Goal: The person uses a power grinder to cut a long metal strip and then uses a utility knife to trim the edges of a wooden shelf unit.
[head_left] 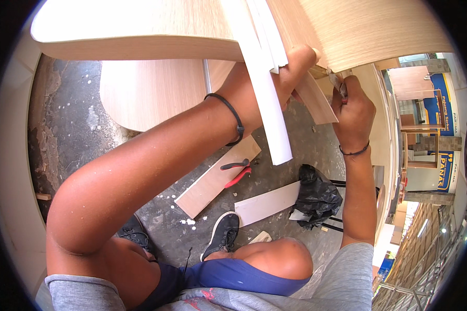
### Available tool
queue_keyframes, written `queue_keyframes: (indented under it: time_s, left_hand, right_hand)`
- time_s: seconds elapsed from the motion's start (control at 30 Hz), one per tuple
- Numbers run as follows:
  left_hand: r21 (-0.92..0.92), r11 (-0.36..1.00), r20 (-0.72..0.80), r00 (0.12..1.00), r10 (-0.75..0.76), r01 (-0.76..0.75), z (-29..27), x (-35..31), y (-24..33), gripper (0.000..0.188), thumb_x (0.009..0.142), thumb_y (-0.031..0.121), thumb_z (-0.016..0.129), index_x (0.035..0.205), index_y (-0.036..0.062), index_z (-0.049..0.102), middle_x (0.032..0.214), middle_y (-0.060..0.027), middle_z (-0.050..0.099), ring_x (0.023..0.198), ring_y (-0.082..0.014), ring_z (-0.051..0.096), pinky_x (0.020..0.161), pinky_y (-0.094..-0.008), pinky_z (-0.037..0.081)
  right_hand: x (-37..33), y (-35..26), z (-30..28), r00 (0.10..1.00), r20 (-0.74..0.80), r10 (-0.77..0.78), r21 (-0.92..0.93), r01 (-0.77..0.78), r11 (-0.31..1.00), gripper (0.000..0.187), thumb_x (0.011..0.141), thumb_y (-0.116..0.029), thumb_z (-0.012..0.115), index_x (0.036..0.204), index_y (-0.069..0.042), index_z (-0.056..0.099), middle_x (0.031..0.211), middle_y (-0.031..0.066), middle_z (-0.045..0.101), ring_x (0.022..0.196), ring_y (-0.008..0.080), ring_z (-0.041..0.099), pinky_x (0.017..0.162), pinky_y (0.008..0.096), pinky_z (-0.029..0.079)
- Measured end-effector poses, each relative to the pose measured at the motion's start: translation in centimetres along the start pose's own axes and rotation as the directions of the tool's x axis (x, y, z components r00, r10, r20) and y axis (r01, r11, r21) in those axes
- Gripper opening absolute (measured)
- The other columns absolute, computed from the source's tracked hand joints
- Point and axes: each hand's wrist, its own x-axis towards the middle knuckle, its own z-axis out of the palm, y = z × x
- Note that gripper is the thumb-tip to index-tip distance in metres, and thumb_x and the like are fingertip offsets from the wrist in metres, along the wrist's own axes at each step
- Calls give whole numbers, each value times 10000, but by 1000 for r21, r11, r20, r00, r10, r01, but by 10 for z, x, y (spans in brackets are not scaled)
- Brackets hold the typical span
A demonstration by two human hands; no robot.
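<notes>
My left hand (298, 65) reaches up to the edge of a wood-grain panel (384, 31). Its thumb lies along the edge, and its fingers close around a thin wood-grain strip (319, 102) whose free end hangs down; part of the hand is hidden. A long white strip (271, 114) hangs across my left wrist. Close by on the right, my right hand (355, 106) is closed around a small tool (335, 80) with a pale, blade-like tip against the panel's corner. The tool's handle is mostly inside my fingers, so its exact kind is unclear.
A rounded wood-grain board (150, 93) stands beyond my left forearm. Pliers (237, 173) with red and black handles lie on a board offcut (213, 181). Near my shoe (223, 233) are a white board (267, 205) and a black plastic bag (316, 197).
</notes>
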Motion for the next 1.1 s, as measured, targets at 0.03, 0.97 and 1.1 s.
queue_keyframes:
  time_s: [0.03,0.97,1.1]
  left_hand:
    - [2,1000,-1,1000,0,0,0,1,-4,405,892,371,487,848,-20,583,681,-122,616,669,-176,663,595,-306,529]
    - [-123,991,-50,997,-64,58,6,3,-10,470,816,453,543,731,-3,615,605,-92,586,489,-149,518,454,-298,426]
    - [-78,997,-38,999,-15,12,4,1,-8,465,813,445,536,741,-7,619,636,-104,611,505,-156,528,473,-296,439]
  right_hand:
    - [0,0,0,1000,-1,0,2,0,1000,122,766,-31,616,865,-82,565,709,151,616,665,356,621,547,428,464]
    - [5,-5,-9,974,226,29,195,-75,978,182,869,-144,607,782,-3,532,682,229,555,635,422,553,538,424,425]
    - [2,-4,-6,990,143,-6,87,-6,996,121,832,-115,622,818,-30,537,693,211,580,666,416,585,550,450,448]
